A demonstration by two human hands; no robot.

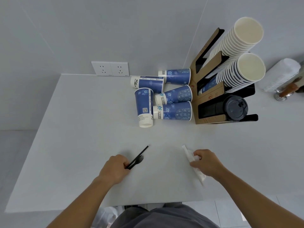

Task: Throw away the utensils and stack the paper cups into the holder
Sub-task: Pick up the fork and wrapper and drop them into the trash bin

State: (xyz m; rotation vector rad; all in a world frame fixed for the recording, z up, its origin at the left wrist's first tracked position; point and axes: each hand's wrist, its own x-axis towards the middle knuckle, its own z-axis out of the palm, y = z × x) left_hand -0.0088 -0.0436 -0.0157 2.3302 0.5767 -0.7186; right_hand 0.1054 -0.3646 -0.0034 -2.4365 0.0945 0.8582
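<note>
Left hand [115,168]: closed on black plastic utensils [137,159], at 7 o'clock; light, stiff, pinched at handles.
Right hand [205,162]: gripping wrapped utensil packet [189,157], at 5 o'clock; crinkly, slippery.
Paper cups [164,96]: lying at 12 o'clock beside holder [209,96]; light, crushable.

Open tabletop [82,129] between hands and fallen cups [164,96]; holder [207,96] crowding the far right.

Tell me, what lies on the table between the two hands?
Nothing: in the head view, the table is bare between the left hand, which grips black utensils, and the right hand, which holds a white wrapped packet.
</note>
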